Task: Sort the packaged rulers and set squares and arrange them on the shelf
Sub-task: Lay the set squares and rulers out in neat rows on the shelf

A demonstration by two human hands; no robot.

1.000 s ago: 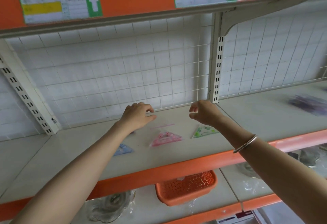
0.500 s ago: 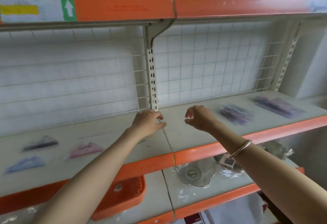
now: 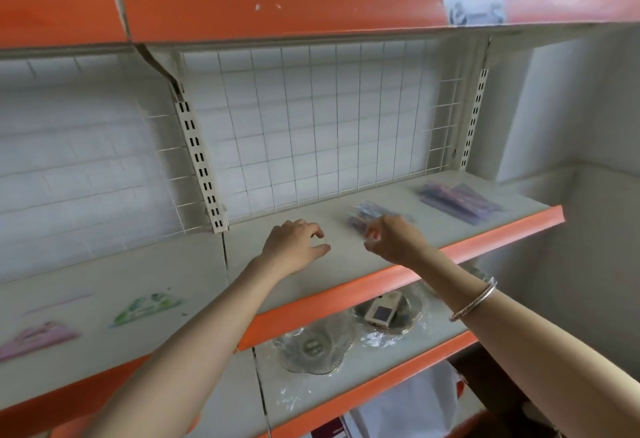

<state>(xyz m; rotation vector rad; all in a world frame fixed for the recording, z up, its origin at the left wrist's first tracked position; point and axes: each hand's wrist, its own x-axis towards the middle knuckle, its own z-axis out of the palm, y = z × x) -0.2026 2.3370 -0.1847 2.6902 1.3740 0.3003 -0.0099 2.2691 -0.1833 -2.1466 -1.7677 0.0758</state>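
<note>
On the grey shelf (image 3: 491, 226) lies a blurred pile of purple packaged rulers (image 3: 363, 214). My right hand (image 3: 396, 242) is at its near edge with curled fingers touching it; a grip is not discernible. A second purple pile (image 3: 459, 200) lies farther right. My left hand (image 3: 294, 247) hovers just above the bare shelf, fingers relaxed, holding nothing. On the left shelf section lie a green set square (image 3: 145, 306), a pink set square (image 3: 38, 337) and a thin pink ruler (image 3: 59, 302).
A slotted upright (image 3: 201, 160) and wire grid back the shelf. The orange upper shelf edge (image 3: 277, 15) hangs overhead. On the shelf below sit wrapped glass dishes (image 3: 313, 347) and a small white device (image 3: 382, 311). A white wall closes the right side.
The view and both hands have swung right, from the set squares to the right shelf section. My right hand has reached the nearer purple pile; the left follows, still holding nothing.
</note>
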